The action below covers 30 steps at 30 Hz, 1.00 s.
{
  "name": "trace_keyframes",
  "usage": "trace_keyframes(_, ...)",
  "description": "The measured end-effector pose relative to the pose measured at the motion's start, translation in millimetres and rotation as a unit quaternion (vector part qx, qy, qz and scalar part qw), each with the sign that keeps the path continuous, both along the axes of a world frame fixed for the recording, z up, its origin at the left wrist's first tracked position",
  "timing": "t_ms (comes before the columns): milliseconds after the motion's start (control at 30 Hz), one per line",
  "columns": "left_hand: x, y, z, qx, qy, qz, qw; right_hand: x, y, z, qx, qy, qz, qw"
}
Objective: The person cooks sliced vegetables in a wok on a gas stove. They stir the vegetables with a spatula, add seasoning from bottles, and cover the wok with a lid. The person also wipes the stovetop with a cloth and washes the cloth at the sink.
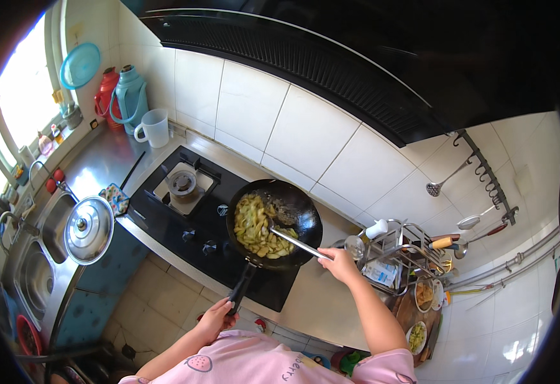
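Note:
A black wok (309, 216) sits over the right burner of the black gas hob (165, 240). Sliced green-yellow vegetables (251, 221) lie mostly in its left and lower part. My left hand (217, 317) grips the wok's black handle (244, 288), which points towards me. With my right hand (340, 264) I hold the metal handle of a cooking utensil (301, 245); its head rests among the vegetables, partly hidden. The left burner (182, 184) has nothing on it.
A steel pot lid (89, 230) lies by the sink (35, 278). Two thermos flasks and a translucent jug (155, 128) stand at the back left. At right are a metal rack (390, 254), a wooden board with bowls of food (417, 336) and hanging ladles. A black range hood (285, 53) overhangs the hob.

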<state>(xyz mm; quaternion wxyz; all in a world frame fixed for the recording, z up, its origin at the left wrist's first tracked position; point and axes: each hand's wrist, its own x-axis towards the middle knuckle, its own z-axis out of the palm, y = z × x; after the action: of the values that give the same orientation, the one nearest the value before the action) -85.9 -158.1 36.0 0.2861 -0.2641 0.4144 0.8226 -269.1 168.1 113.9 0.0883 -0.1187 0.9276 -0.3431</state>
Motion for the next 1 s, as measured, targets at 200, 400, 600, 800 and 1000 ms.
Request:
trace_keyframes(200, -3.3, -3.7, -2.4, 0.005, 0.002, -0.014, 1.000, 75.1, -13.6, 106.8, 0.234, 0.160, 0.104, 0.953)
trace_keyframes(400, -5.6, -7.6, -10.5, 0.027, 0.009, -0.030, 0.999, 78.9, -64.1, 91.5, 0.351, 0.190, 0.139, 0.906)
trace_keyframes(600, -6.2, -9.7, -9.7, 0.045, 0.007, -0.038, 0.998, 33.7, -46.8, 47.1, 0.278, 0.275, -0.011, 0.920)
trace_keyframes(800, -7.0, -9.7, -7.1, 0.034, 0.009, -0.042, 0.999, 9.7, -60.2, 1.8, 0.271, 0.287, -0.048, 0.917)
trace_keyframes(1000, -6.9, -11.2, -5.9, 0.022, 0.009, -0.053, 0.998, 49.6, -47.8, 19.2, 0.244, 0.198, 0.040, 0.949)
